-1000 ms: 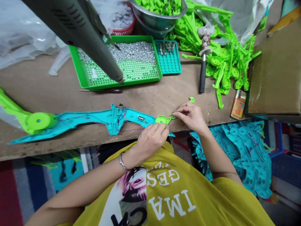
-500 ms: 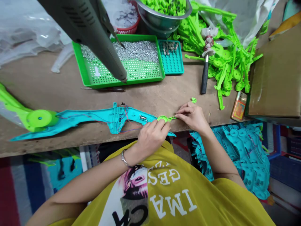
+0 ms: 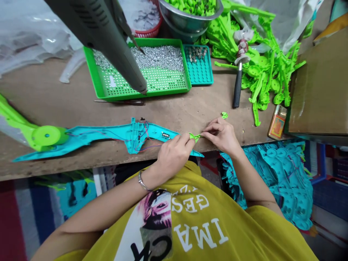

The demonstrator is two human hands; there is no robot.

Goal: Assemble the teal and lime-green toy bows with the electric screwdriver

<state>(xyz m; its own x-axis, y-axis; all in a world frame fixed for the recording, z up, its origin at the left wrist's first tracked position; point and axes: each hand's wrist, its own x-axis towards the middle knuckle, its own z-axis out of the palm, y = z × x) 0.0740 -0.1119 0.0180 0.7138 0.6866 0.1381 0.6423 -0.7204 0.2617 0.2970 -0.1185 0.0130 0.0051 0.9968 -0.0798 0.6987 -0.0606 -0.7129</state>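
A long turquoise plastic shell (image 3: pixel 108 135) with thin red and blue wires lies along the front of the wooden bench (image 3: pixel 54 105). At its right end my left hand (image 3: pixel 174 156) is closed on a small lime-green round part (image 3: pixel 193 137). My right hand (image 3: pixel 221 136) pinches the thin tail of that same green part from the right. A tiny green piece (image 3: pixel 224 115) lies just beyond my right hand. A lime-green wheel piece (image 3: pixel 46 136) sits at the shell's left end.
A grey power tool (image 3: pixel 108 40) hangs over a green tray of screws (image 3: pixel 152 69) and a small teal tray (image 3: pixel 199 65). A black-handled hammer (image 3: pixel 237 88), a heap of green parts (image 3: pixel 261 69), a lighter (image 3: pixel 276 122) and a cardboard box (image 3: pixel 318 90) lie right. Turquoise shells (image 3: pixel 282 181) pile below.
My left hand has slid up over the green round part and now covers most of it. The right hand has shifted slightly, still pinching the tail.
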